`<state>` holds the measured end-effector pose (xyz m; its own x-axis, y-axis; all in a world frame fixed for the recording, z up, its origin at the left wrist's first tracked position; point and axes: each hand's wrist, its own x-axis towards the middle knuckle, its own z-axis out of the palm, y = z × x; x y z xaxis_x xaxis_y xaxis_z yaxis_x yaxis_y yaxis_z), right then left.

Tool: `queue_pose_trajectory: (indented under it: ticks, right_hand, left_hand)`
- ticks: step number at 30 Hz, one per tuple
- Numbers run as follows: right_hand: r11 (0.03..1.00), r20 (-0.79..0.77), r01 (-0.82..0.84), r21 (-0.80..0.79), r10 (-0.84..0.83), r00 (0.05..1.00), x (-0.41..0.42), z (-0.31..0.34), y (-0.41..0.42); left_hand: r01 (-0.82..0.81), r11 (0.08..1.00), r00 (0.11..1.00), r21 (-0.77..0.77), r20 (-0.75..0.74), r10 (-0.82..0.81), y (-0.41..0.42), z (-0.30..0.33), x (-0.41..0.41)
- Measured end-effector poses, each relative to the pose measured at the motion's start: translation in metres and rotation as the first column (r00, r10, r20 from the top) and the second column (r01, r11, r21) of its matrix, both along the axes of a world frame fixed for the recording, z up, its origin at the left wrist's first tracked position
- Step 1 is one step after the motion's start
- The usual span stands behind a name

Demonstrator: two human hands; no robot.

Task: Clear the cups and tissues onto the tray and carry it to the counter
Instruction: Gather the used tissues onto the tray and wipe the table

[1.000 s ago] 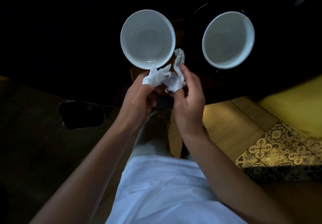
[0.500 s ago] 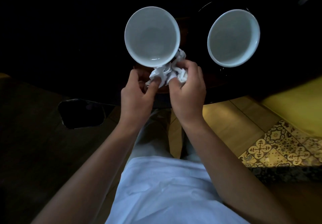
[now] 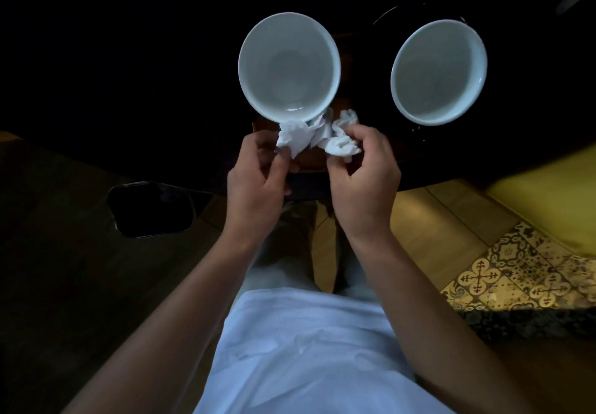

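Note:
Two empty white cups stand on a very dark surface: the left cup (image 3: 289,67) straight ahead, the right cup (image 3: 438,71) on what looks like a dark saucer. Just below the left cup, both hands hold crumpled white tissue (image 3: 317,138). My left hand (image 3: 258,178) pinches its left part between thumb and fingers. My right hand (image 3: 362,171) grips the balled right part. A brownish wooden surface (image 3: 309,159), perhaps the tray, shows faintly under the tissue; its outline is lost in the dark.
The dark table's curved edge (image 3: 451,178) runs across the middle of the view. A black square object (image 3: 151,209) lies on the floor at left. Wooden boards and patterned tiles (image 3: 516,271) are at right, with a yellow seat (image 3: 548,200) beyond them.
The hands have drawn slightly apart and toward me, spreading the tissue between them; half a second ago they were bunched together against the left cup's near rim.

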<state>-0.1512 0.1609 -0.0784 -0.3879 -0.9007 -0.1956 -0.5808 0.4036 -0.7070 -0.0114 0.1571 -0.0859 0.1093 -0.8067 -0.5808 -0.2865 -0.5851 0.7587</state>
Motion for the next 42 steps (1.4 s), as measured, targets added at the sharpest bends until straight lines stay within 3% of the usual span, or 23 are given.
queue_pose_trajectory:
  ticks: [4, 14, 21, 33, 42]
  right_hand:
    - [0.999, -0.035, 0.018, 0.044, -0.016, 0.999, -0.008, 0.0, -0.001]
    - [0.995, 0.007, 0.038, 0.09, -0.039, 0.999, -0.019, 0.016, 0.001]
    - [0.997, -0.045, -0.015, 0.072, 0.018, 0.999, -0.035, 0.016, 0.014]
    - [0.988, -0.123, -0.076, -0.134, 0.06, 0.991, -0.048, 0.032, 0.016]
    - [0.988, -0.015, -0.138, -0.072, 0.137, 0.99, -0.051, 0.044, 0.011]
  left_hand:
    - [0.047, 0.997, 0.991, -0.063, 0.132, -0.039, -0.001, 0.0, 0.001]
    - [0.06, 0.959, 0.986, -0.278, 0.168, -0.013, -0.002, 0.009, -0.006]
    - [0.282, 0.908, 0.889, -0.31, 0.44, -0.126, -0.003, -0.01, -0.003]
    - [0.167, 0.953, 0.93, -0.254, 0.362, -0.066, -0.013, -0.012, -0.003]
    - [0.144, 0.954, 0.943, -0.262, 0.329, -0.052, -0.01, -0.004, -0.002]
